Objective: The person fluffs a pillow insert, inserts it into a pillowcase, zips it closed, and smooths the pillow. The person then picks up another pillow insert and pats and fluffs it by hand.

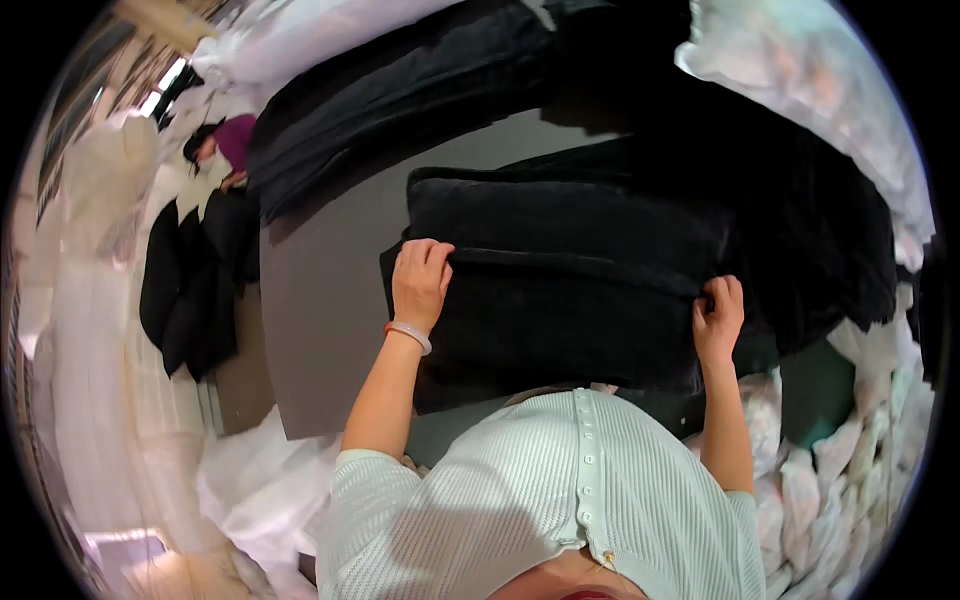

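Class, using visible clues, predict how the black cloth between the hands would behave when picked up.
The cloth would probably sag when lifted, since a soft ridge crosses it between the left hand and right hand. Its dull, plush-looking surface suggests fair grip rather than slipping. Lying broad and flat, it seems unlikely to roll.

Cloth [560,325] is blk, tbl [320,300] gry, top [530,465] lt-grn.

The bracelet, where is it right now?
Left of centre in the head view, the bracelet circles the left wrist, just below the left hand at the black cloth.
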Demonstrator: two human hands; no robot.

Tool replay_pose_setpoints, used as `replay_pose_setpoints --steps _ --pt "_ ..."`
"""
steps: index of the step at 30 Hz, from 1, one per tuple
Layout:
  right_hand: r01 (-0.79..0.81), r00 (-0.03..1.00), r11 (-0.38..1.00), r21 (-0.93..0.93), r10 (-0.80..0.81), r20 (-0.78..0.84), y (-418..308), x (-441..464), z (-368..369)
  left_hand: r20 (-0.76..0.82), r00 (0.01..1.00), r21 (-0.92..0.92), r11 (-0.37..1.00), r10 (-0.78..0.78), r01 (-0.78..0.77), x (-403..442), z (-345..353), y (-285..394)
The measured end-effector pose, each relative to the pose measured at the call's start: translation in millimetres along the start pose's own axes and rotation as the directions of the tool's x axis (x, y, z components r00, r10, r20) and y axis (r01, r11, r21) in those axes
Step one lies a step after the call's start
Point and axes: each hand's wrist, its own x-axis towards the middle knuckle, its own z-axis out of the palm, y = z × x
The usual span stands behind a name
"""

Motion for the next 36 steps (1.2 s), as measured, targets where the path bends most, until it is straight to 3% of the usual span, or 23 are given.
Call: replay_pose_setpoints --steps 2,4,6,8,10,13,15,16,17,18,19,20,22,24,25,26,28,29,30,32,34,36 --pt "-0.121 0.985 0.993 -0.002 0.12 0.127 1 -3 6 -0.026 0.999 -0.043 0.999 -0.035 0.034 -21 -3 -11" --pt "-0.084 0.986 0.996 -0.009 0.084 0.145 6 -13 9 -0.144 0.989 -0.115 0.992 0.028 -0.045 -37 3 -9" --pt "-0.04 0.988 0.999 -0.021 0.042 0.148 9 -10 8 -0.181 0.981 -0.196 0.98 -0.067 0.031 -55 3 -17" --pt "-0.133 0.983 0.986 0.103 0.118 0.14 9 -9 6 -0.192 0.925 -0.263 0.926 -0.327 0.273 -85 0 -33" --pt "-0.161 0.973 0.979 0.129 0.135 0.186 15 -4 1 -0.087 0.756 -0.37 0.726 -0.649 0.58 -108 -9 -48" --pt "-0.026 0.997 0.931 0.365 -0.004 0.082 -2 22 -12 -0.262 0.734 -0.358 0.77 -0.626 0.529 -75 -30 -54" --pt "0.034 0.999 0.981 0.19 -0.026 -0.044 -66 52 -11 -0.278 0.802 -0.322 0.837 -0.529 0.442 -34 -27 -50" --pt "0.033 0.999 0.979 0.2 -0.037 0.013 -86 61 -5 -0.272 0.856 -0.296 0.884 -0.44 0.36 -19 -21 -49" --pt "0.179 0.977 0.984 -0.003 -0.178 0.117 -104 67 2 -0.086 0.928 -0.24 0.911 -0.363 0.334 -19 -4 -50" --pt "0.271 0.917 0.957 -0.106 -0.222 0.332 -94 59 25 0.113 0.955 -0.195 0.936 -0.275 0.293 -26 18 -50" --pt "0.378 0.846 0.9 -0.217 -0.241 0.475 -77 37 53 0.187 0.905 -0.211 0.884 -0.382 0.417 -36 32 -50" --pt "0.348 0.872 0.922 -0.173 -0.25 0.42 -67 28 61 0.209 0.845 -0.315 0.785 -0.491 0.534 -40 31 -57" --pt "0.223 0.933 0.968 -0.118 -0.176 0.314 -52 37 52 0.237 0.691 -0.316 0.618 -0.683 0.719 -71 61 -86" --pt "0.004 0.995 0.993 -0.121 0.008 0.098 -25 35 40 0.336 0.545 -0.318 0.452 -0.768 0.833 -74 38 -78" --pt "-0.166 0.985 0.986 -0.03 0.164 -0.061 17 27 48 0.326 0.57 -0.37 0.453 -0.754 0.811 -74 40 -82" --pt "-0.436 0.894 0.895 0.093 0.442 -0.066 46 20 51 0.326 0.588 -0.415 0.446 -0.741 0.793 -77 42 -83" --pt "-0.772 0.603 0.482 0.414 0.76 0.24 32 31 26 0.391 0.552 -0.484 0.345 -0.737 0.804 -66 38 -85" --pt "-0.84 0.474 0.284 0.462 0.799 0.371 5 44 11 0.442 0.552 -0.562 0.261 -0.707 0.784 -64 37 -90" --pt "-0.832 0.474 0.284 0.476 0.809 0.348 3 49 6 0.484 0.556 -0.632 0.169 -0.675 0.756 -59 35 -92" --pt "-0.737 0.531 0.124 0.664 0.714 0.456 0 64 1 0.352 0.587 -0.747 0.159 -0.729 0.645 -42 13 -89" --pt "-0.38 0.714 0.187 0.906 0.681 0.159 -51 89 -27 0.086 0.623 -0.916 0.184 -0.778 0.357 -41 -10 -113" --pt "-0.07 0.824 0.032 0.997 0.565 0.039 -22 94 -49 0.035 0.483 -0.998 -0.005 -0.875 0.064 6 -80 -56"
